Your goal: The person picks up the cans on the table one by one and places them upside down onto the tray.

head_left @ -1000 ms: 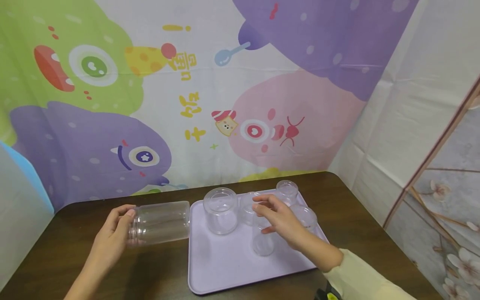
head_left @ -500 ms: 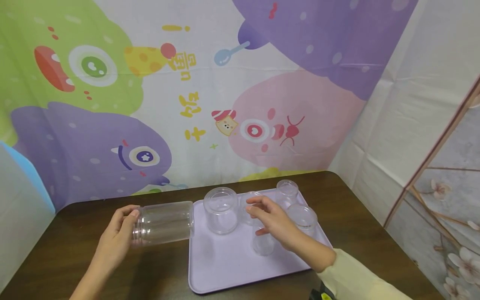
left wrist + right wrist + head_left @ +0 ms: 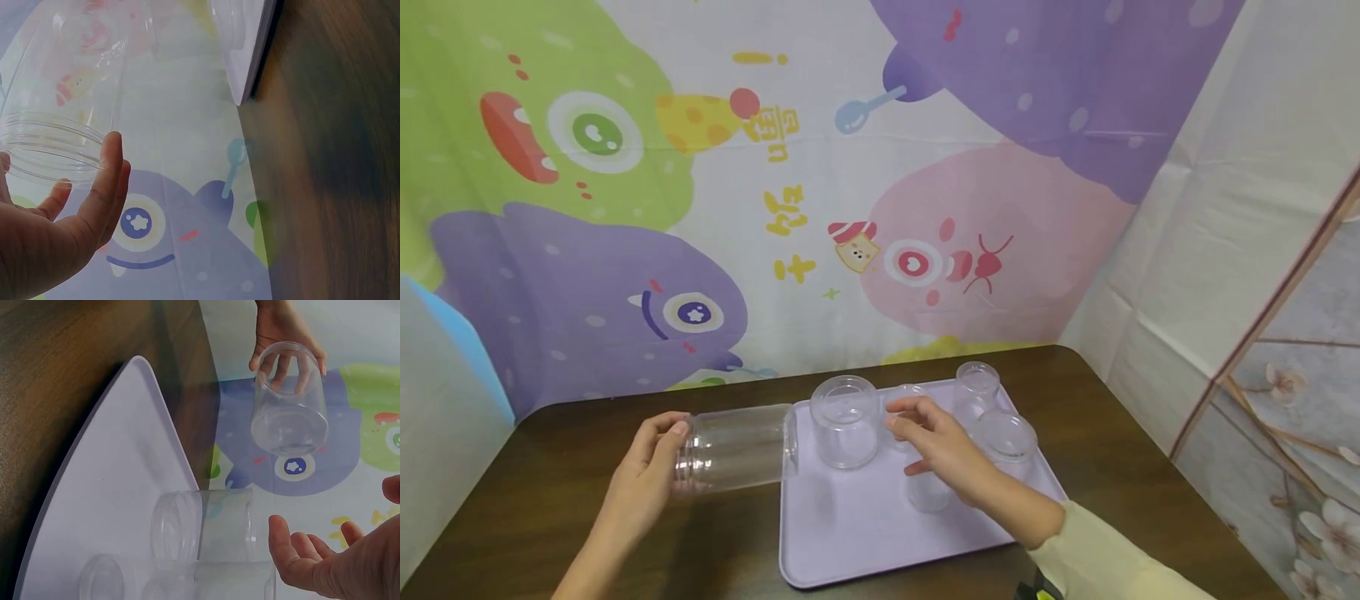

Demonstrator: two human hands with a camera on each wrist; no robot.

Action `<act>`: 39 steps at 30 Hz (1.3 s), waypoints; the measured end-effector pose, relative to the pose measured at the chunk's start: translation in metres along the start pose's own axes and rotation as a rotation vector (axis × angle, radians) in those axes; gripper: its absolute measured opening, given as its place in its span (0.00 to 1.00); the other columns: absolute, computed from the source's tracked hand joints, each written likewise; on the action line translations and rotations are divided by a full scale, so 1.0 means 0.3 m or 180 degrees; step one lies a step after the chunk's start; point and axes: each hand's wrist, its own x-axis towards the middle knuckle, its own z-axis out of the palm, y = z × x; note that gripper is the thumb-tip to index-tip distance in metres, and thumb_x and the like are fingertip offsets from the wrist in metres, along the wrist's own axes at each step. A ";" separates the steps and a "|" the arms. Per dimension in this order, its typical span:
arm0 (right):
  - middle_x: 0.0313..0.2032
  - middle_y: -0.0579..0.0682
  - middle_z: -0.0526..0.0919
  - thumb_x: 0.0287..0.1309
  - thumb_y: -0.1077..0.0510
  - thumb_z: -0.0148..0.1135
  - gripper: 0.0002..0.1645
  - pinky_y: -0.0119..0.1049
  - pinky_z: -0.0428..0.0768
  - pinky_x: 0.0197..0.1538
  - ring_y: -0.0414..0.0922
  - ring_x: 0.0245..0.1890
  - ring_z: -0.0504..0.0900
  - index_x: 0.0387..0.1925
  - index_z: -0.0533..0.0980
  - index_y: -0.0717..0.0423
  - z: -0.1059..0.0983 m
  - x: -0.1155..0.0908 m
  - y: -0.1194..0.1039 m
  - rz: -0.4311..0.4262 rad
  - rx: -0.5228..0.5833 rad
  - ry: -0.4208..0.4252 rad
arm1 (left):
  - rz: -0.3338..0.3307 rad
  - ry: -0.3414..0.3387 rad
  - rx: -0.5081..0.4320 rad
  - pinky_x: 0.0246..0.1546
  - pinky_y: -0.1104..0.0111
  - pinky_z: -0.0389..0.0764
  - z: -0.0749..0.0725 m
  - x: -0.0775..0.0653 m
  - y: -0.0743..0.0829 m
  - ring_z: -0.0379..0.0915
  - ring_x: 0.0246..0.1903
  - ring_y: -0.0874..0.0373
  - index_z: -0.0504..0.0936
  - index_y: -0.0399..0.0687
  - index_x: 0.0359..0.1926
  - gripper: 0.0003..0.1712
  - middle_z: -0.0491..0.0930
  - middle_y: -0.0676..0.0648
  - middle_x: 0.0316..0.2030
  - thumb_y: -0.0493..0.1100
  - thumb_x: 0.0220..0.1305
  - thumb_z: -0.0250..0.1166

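Observation:
My left hand (image 3: 647, 467) grips a clear plastic jar (image 3: 743, 448) around its ribbed neck, with the jar lying sideways in the air. Its base overlaps the left edge of the lilac tray (image 3: 842, 550) in the head view. In the left wrist view, thumb and fingers of the left hand (image 3: 75, 219) curl about the threaded rim. My right hand (image 3: 943, 446) hovers over the tray's jars, its fingers loosely bent and holding nothing. From the right wrist view, the right hand (image 3: 344, 562) is apart from the held jar (image 3: 289, 425).
On the tray stand several clear jars: a wide one (image 3: 844, 433) at back left, a small one (image 3: 977, 387) at the back corner, another (image 3: 1006, 442) at right, and one (image 3: 928, 493) partly behind my right hand. A printed cloth (image 3: 820, 333) hangs behind the dark wooden table (image 3: 722, 550).
My left hand has carried the jar slightly right, so its base now overlaps the tray edge. The right hand has shifted a little left above the jars.

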 end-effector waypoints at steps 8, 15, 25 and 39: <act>0.53 0.59 0.75 0.61 0.50 0.54 0.23 0.42 0.81 0.36 0.51 0.50 0.75 0.54 0.70 0.57 0.024 0.001 0.008 -0.0021 0.0019 -0.0045 | -0.0009 -0.0034 0.0179 0.29 0.70 0.82 0.009 -0.004 0.002 0.77 0.31 0.67 0.58 0.46 0.64 0.27 0.70 0.34 0.52 0.57 0.73 0.37; 0.53 0.59 0.75 0.61 0.50 0.54 0.23 0.42 0.81 0.36 0.52 0.52 0.75 0.54 0.71 0.58 0.034 0.005 0.013 -0.0035 0.0007 -0.0045 | -0.0031 -0.0018 0.0152 0.29 0.69 0.82 0.023 -0.011 0.011 0.77 0.32 0.65 0.59 0.47 0.64 0.27 0.70 0.33 0.51 0.58 0.73 0.38; 0.52 0.57 0.76 0.61 0.50 0.55 0.23 0.42 0.81 0.35 0.49 0.51 0.73 0.54 0.71 0.56 0.056 0.006 0.025 -0.0017 0.0031 -0.0062 | -0.0080 -0.0031 0.0063 0.29 0.68 0.83 0.045 -0.009 0.013 0.78 0.33 0.59 0.59 0.49 0.64 0.26 0.69 0.32 0.53 0.57 0.73 0.39; 0.54 0.59 0.76 0.61 0.49 0.55 0.24 0.41 0.81 0.36 0.52 0.54 0.73 0.54 0.71 0.58 0.076 0.017 0.037 -0.0064 0.0055 -0.0077 | -0.0127 -0.0100 -0.0107 0.30 0.67 0.83 0.076 -0.009 0.029 0.78 0.35 0.56 0.60 0.49 0.63 0.26 0.68 0.33 0.53 0.57 0.73 0.40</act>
